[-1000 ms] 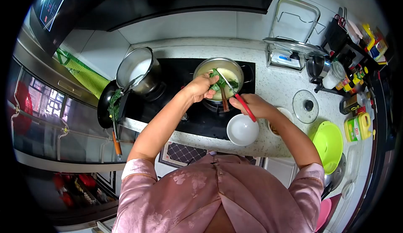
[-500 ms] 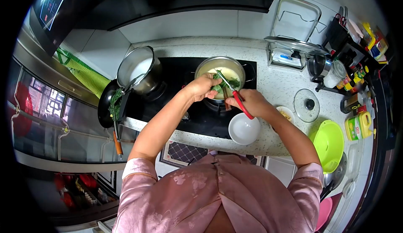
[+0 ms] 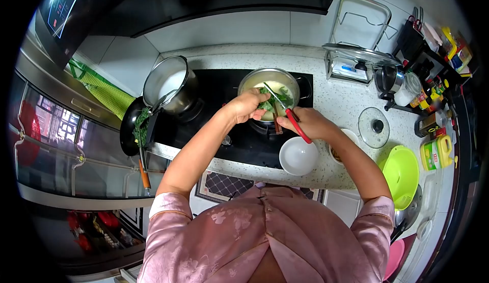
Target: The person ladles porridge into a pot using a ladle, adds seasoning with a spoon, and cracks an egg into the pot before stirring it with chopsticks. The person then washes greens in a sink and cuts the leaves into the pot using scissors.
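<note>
Over the pot (image 3: 249, 75) on the right side of the cooktop, my left hand (image 3: 249, 105) is closed around leafy greens (image 3: 264, 102). My right hand (image 3: 308, 122) grips red-handled scissors (image 3: 299, 125), whose blades point up and left above the pot, close to the greens. Inside the pot is a pale yellowish liquid, with cut green pieces (image 3: 285, 97) in it. Brown chopsticks (image 3: 277, 124) lean at the pot's near rim, just below the scissors. A white bowl (image 3: 298, 156) stands below my right hand.
A tall steel pot (image 3: 168, 87) stands at the cooktop's left, with a black pan (image 3: 130, 130) of greens beside it. Right of the cooktop are a small bowl (image 3: 351, 136) partly behind my forearm, a glass lid (image 3: 374, 127), a green basin (image 3: 401, 176) and an oil jug (image 3: 436, 153).
Both hands stay over the pot. The scissor blades have shifted slightly and the red handles sit a little lower and further right. The view has moved a touch.
</note>
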The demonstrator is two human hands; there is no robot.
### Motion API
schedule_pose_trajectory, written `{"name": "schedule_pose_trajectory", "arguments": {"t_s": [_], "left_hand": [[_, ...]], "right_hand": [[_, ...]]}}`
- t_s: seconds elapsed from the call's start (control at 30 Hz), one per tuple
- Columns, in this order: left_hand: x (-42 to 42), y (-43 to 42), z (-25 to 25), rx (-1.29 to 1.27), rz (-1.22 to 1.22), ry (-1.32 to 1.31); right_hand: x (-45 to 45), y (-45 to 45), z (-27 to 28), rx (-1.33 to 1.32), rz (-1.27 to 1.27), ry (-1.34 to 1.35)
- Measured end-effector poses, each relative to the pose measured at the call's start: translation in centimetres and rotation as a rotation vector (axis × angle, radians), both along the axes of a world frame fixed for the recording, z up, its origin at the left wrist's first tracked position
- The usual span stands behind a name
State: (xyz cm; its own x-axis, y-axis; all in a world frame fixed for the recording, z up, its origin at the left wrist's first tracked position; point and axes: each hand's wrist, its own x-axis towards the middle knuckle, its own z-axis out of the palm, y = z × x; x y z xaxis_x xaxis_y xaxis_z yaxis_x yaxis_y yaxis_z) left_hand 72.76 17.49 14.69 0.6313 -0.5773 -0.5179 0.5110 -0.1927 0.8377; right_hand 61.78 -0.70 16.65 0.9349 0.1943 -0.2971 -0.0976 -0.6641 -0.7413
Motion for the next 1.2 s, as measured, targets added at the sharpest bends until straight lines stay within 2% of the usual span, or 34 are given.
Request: {"name": "schedule_pose_trajectory", "arguments": {"t_s": [0.1, 0.3, 0.37, 0.47, 0.53, 0.7, 0.77, 0.83, 0.87, 1.03, 1.13, 1.2], "left_hand": [[0.1, 0.2, -0.3, 0.006, -0.117, -0.032], [0.5, 0.4, -0.7, -0.001, -0.147, -0.029], [0.6, 0.5, -0.9, 0.024, -0.085, -0.008], [0.9, 0.6, -1.5, 0.06, 0.003, 0.004], [1.3, 1.1, -1.5, 0.036, 0.005, 0.0], [1.1, 1.0, -0.9, 0.019, 0.024, -0.012], [1.2, 0.8, -0.9, 0.019, 0.007, -0.02], [1.2, 0.9, -1.0, -0.082, -0.13, 0.01], [1.1, 0.9, -1.0, -0.032, -0.142, -0.018], [0.7, 0.6, -0.9, -0.035, -0.142, -0.021], [0.7, 0.8, -0.9, -0.035, -0.112, -0.012], [0.9, 0.9, -1.4, -0.004, -0.071, 0.013]], "right_hand": [[0.5, 0.1, -0.9, 0.0, 0.025, -0.038], [1.0, -0.4, -3.2, -0.084, 0.015, -0.14], [1.0, -0.6, -3.6, -0.076, -0.012, -0.191], [1.1, -1.1, -3.9, -0.175, 0.013, -0.121], [0.6, -1.1, -2.6, -0.184, -0.072, -0.071], [0.0, -0.3, -1.2, -0.116, -0.011, 0.004], [0.4, -0.2, -2.5, -0.049, -0.025, -0.06], [0.7, -0.2, -2.8, -0.086, -0.021, -0.088], [0.8, -0.1, -3.0, -0.107, -0.012, -0.088], [0.7, 0.1, -3.3, -0.124, -0.006, -0.147], [0.4, 0.0, -3.3, -0.117, -0.026, -0.277], [0.2, -0.1, -2.9, -0.038, -0.051, -0.28]]}}
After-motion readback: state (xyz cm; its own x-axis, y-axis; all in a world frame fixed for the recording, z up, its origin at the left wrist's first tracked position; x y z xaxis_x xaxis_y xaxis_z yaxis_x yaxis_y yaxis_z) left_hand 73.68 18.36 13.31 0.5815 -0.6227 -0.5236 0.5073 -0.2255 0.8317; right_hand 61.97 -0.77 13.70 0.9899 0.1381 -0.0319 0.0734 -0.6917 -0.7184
